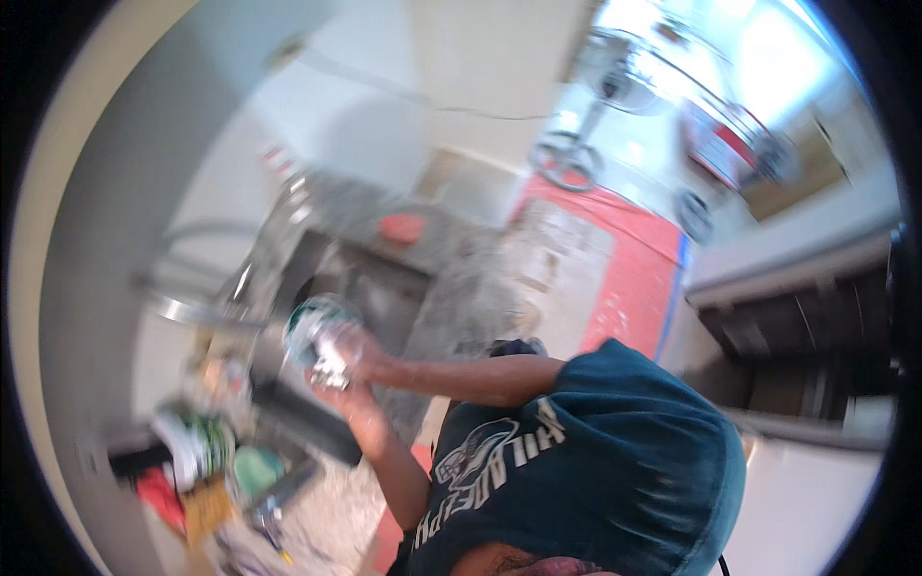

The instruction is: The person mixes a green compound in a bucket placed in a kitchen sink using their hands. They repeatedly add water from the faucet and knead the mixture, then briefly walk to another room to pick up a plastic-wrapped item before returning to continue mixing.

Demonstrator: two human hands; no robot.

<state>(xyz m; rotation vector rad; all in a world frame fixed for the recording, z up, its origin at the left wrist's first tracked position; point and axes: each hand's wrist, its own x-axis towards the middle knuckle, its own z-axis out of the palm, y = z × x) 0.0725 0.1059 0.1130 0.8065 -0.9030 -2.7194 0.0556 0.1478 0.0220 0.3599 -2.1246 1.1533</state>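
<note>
In the head view my two hands meet over the left part of a dark sink (384,286), and motion blurs them. My right hand (353,350) is curled at a round, clear, greenish-rimmed vessel (309,322). My left hand (357,398) comes up from below, close against the right one, its fingers partly hidden. Bright white, wet-looking patches show between the hands. Just left of the vessel, a chrome faucet (206,313) reaches toward the sink.
A reddish round item (401,228) sits on the grey countertop (461,259) behind the sink. Bottles, a green bowl (257,470) and tools crowd the lower left. Red sheeting (639,278) covers floor at right, near a standing fan (610,86) and a dark open cabinet (807,336).
</note>
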